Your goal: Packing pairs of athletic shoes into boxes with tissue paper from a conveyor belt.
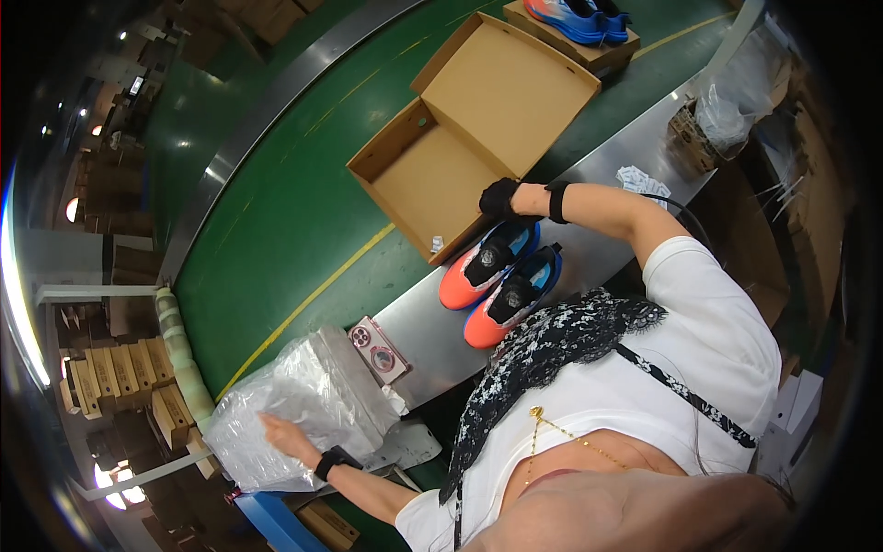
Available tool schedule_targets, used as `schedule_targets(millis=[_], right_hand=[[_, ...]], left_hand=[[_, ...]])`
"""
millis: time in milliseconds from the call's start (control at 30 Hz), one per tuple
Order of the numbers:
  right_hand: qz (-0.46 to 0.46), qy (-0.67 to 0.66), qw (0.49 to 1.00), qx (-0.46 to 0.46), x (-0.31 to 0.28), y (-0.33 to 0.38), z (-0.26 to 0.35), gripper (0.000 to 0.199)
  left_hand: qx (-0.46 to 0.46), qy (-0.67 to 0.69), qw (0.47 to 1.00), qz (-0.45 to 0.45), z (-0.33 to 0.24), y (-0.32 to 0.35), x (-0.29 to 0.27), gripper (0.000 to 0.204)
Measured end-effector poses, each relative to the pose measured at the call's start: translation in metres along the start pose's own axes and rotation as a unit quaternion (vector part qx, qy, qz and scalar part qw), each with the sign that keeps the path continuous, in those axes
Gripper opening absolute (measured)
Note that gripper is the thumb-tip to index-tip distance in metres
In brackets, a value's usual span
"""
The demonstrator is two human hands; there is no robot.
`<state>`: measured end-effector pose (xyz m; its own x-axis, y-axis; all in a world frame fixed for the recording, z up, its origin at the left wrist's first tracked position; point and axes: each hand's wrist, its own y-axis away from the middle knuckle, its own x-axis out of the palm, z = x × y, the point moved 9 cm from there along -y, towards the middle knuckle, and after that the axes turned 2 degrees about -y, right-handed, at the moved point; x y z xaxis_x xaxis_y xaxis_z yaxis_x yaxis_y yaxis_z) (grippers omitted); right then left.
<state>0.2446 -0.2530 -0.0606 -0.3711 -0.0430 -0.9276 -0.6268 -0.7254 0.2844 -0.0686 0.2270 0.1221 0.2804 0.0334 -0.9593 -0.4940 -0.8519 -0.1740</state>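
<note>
My bare left hand (290, 438) lies on a stack of clear plastic bags (322, 391), its fingers stretched out over the film. My right hand (499, 198), in a black glove, is at the near edge of an open brown cardboard shoe box (405, 184). Its dark fingers look curled over that wall, though their tips are hard to make out. The box lid stands folded back, and a small white packet (437, 244) lies in the near corner. Just below the gloved hand, a pair of orange and blue sneakers (497, 281) with dark stuffing sits on the metal ledge.
A green conveyor belt (313, 239) runs beyond the metal ledge (423, 345). A pink-and-white flat package (378, 350) lies beside the bags. White packets (641, 180) and a basket (690, 138) are at the right. Another blue pair of shoes (579, 20) rests on a box at the far side.
</note>
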Motion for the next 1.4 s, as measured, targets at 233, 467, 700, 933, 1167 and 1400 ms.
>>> schedule_targets(millis=[233, 467, 700, 933, 1167, 1400], right_hand=[[0.028, -0.142, 0.987, -0.077, -0.02, 0.0, 0.047, 0.039], [-0.292, -0.529, 0.786, -0.131, -0.107, -0.013, 0.076, 0.039], [-0.53, -0.471, 0.641, 0.294, -0.121, 0.071, -0.174, 0.04], [-0.774, -0.271, 0.471, 0.324, -0.158, 0.225, -0.292, 0.043], [-0.688, -0.18, 0.553, 0.434, -0.158, 0.267, -0.287, 0.052], [-0.702, -0.422, 0.52, 0.242, -0.101, 0.231, -0.188, 0.048]], left_hand=[[0.218, 0.45, 0.866, -0.012, -0.221, 0.056, -0.066, 0.036], [0.213, 0.64, 0.678, 0.292, -0.407, 0.139, 0.021, 0.044], [0.544, 0.26, 0.798, -0.01, -0.452, 0.169, 0.022, 0.045], [0.462, -0.05, 0.879, 0.108, -0.365, 0.117, 0.152, 0.05], [0.14, 0.203, 0.957, 0.153, -0.259, 0.024, 0.24, 0.072], [-0.224, 0.604, 0.592, 0.484, -0.281, 0.071, 0.289, 0.068]])
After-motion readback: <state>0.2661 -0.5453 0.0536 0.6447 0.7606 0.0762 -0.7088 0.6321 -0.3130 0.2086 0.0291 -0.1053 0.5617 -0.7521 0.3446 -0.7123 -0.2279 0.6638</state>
